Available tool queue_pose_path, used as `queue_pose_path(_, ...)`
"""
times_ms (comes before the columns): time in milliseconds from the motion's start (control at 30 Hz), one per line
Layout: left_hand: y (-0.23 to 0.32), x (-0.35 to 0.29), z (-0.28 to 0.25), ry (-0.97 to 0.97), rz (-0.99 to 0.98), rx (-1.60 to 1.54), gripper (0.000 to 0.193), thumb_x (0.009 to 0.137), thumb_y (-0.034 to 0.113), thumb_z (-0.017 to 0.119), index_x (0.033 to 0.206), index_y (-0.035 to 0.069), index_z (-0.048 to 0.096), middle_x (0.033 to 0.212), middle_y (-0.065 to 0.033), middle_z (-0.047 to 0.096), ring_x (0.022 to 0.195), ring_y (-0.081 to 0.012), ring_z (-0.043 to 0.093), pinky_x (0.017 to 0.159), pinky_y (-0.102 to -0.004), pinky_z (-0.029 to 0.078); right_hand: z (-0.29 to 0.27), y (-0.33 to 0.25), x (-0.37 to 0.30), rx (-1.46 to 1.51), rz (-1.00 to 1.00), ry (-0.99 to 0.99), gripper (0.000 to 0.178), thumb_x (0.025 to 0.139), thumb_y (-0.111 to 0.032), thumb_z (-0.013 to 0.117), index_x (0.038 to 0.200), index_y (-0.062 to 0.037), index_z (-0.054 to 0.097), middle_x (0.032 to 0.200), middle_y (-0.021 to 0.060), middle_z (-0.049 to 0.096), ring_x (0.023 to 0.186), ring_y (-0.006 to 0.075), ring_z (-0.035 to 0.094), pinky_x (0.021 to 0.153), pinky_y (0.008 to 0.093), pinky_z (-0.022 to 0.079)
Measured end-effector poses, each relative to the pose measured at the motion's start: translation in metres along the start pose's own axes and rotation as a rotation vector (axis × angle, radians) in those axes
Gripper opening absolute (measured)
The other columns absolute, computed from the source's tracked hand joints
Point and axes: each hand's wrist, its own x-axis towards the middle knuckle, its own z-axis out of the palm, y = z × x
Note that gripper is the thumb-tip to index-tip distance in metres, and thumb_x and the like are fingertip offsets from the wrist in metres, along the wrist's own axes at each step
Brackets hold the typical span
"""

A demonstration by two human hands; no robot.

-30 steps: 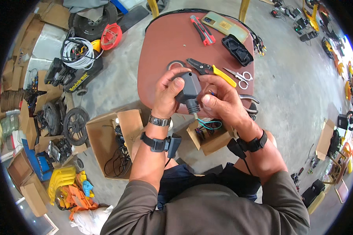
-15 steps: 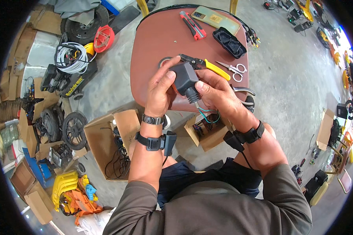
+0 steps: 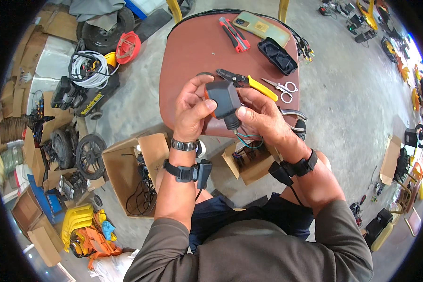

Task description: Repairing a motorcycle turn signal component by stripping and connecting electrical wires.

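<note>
Between my two hands, above the front of a reddish-brown chair seat (image 3: 185,58), is a black turn signal light (image 3: 223,99) with a strip of orange along its left side. My left hand (image 3: 191,109) grips that orange side, thumb toward me. My right hand (image 3: 264,115) pinches the housing near its ribbed rubber neck, and its fingertips are partly hidden. Thin green and dark wires (image 3: 250,141) hang from the neck. Just beyond lie yellow-handled wire strippers (image 3: 262,88) and small folding scissors (image 3: 285,90). Grey-handled pliers (image 3: 293,113) lie by my right hand.
Farther back on the seat are a red utility knife (image 3: 236,35), a phone (image 3: 262,28) and a black molded case (image 3: 277,55). Cardboard boxes holding cables (image 3: 143,188) and parts (image 3: 242,157) stand below. Wheels (image 3: 90,156) and a red helmet (image 3: 128,48) sit at left.
The turn signal light has tilted slightly in my hands, its neck now pointing more straight toward me. Both hands keep their hold, and the whole view has shifted a little.
</note>
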Motion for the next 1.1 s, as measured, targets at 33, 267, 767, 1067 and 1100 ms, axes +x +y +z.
queue_pose_path(33,-0.001,0.0,-0.003,0.002,0.009,0.019,0.052,0.076,0.007,0.073,0.124,-0.001,0.053,0.111,-0.0121,0.065,0.097,-0.0175,0.064,0.083,-0.0283,0.053,0.001,0.0,0.0,0.0,-0.002,-0.002,0.059,0.09,-0.024,0.07,0.138,0.0024,0.046,0.124,0.0101,0.058,0.107,0.0158,0.057,0.085,0.0302,0.051)
queue_pose_path(267,0.002,-0.002,-0.002,-0.024,0.018,0.094,0.056,0.072,0.006,0.079,0.122,0.0,0.055,0.107,-0.0114,0.067,0.09,-0.0161,0.066,0.069,-0.0242,0.056,0.006,-0.004,0.001,-0.024,0.007,0.008,0.064,0.085,-0.018,0.077,0.136,0.0036,0.045,0.12,0.0094,0.058,0.105,0.016,0.058,0.085,0.031,0.051)
queue_pose_path(767,0.002,-0.005,-0.006,-0.048,-0.001,0.085,0.055,0.072,0.005,0.079,0.123,-0.005,0.059,0.109,-0.012,0.068,0.097,-0.0188,0.066,0.084,-0.0318,0.054,0.005,-0.005,-0.003,-0.151,0.005,0.067,0.06,0.08,-0.011,0.08,0.131,0.0013,0.049,0.113,0.0079,0.058,0.099,0.015,0.059,0.084,0.0304,0.052)
queue_pose_path(1067,0.002,-0.002,-0.009,0.03,-0.018,-0.042,0.058,0.081,0.026,0.062,0.126,-0.011,0.053,0.113,-0.0158,0.065,0.103,-0.0232,0.064,0.095,-0.0349,0.05,-0.006,-0.005,-0.004,0.02,0.038,-0.043,0.037,0.092,-0.008,0.05,0.127,0.0051,0.052,0.086,0.0052,0.061,0.081,0.0092,0.056,0.072,0.0222,0.047)
queue_pose_path(1100,0.0,-0.001,-0.01,0.03,-0.017,-0.041,0.058,0.081,0.026,0.062,0.126,-0.011,0.053,0.113,-0.0158,0.065,0.103,-0.0232,0.064,0.095,-0.0349,0.05,-0.009,-0.003,-0.004,0.061,0.064,-0.079,0.037,0.093,-0.008,0.044,0.126,0.0062,0.052,0.079,0.0041,0.06,0.075,0.0077,0.055,0.068,0.0205,0.045)
